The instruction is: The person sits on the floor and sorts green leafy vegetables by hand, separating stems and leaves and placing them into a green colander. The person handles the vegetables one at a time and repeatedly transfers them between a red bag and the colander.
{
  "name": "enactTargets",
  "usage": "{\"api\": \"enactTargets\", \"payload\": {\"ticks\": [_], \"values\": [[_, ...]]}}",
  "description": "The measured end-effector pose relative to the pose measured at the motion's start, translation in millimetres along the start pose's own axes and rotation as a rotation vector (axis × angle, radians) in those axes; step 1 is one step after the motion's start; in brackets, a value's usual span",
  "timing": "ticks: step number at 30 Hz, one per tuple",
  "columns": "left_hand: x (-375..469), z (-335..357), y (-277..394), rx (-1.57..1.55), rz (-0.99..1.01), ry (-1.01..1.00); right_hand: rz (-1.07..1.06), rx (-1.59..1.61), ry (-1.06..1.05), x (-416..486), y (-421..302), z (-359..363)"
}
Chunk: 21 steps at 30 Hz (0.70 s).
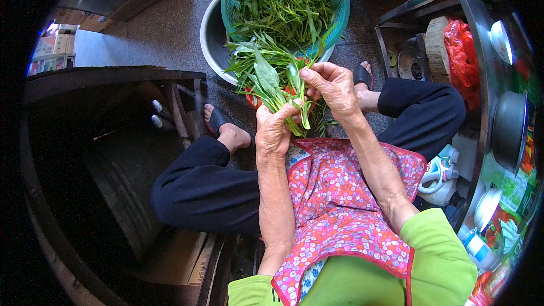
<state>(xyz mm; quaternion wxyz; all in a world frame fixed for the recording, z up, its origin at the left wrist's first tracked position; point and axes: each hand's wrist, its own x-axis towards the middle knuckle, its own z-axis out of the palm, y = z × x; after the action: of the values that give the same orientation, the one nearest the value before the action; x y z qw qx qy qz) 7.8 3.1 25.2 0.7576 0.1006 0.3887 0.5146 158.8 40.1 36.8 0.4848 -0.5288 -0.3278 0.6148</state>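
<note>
My left hand (278, 129) is closed around the lower stems of a bunch of leafy greens (267, 75), which look like water spinach. Just right of it, my right hand (333, 87) pinches a green stem (304, 108) between thumb and fingers. Beyond both hands, a teal plastic colander (343, 12) holds a heap of the same greens (284, 8). The colander rests tilted over a metal basin (212, 46) on the floor. More loose greens lie between the colander and my hands, with red material (253, 99) partly showing beneath them.
Stem scraps (324, 121) lie on the stone floor between my feet. At right, a table (471, 21) bears a dark pot (509, 131) and bowls; a round wooden block (437, 46), red plastic bag (461, 61) and white jug (440, 174) are below. A dark wooden frame (114, 74) stands left.
</note>
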Motion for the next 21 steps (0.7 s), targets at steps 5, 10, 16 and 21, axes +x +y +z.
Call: {"api": "enactTargets", "payload": {"ticks": [5, 10, 16, 21], "values": [[1, -3, 0, -0.011, 0.042, -0.009, 0.059, 0.058, -0.018, 2, 0, -5], [3, -5, -3, -0.073, 0.007, -0.003, 0.063, 0.126, -0.012, 4, 0, -8], [5, -9, -4, 0.004, 0.143, 0.027, 0.069, 0.253, -0.006, 2, 2, -9], [5, -9, -1, -0.042, 0.229, 0.028, 0.076, 0.36, -0.046, 0, -1, -10]]}}
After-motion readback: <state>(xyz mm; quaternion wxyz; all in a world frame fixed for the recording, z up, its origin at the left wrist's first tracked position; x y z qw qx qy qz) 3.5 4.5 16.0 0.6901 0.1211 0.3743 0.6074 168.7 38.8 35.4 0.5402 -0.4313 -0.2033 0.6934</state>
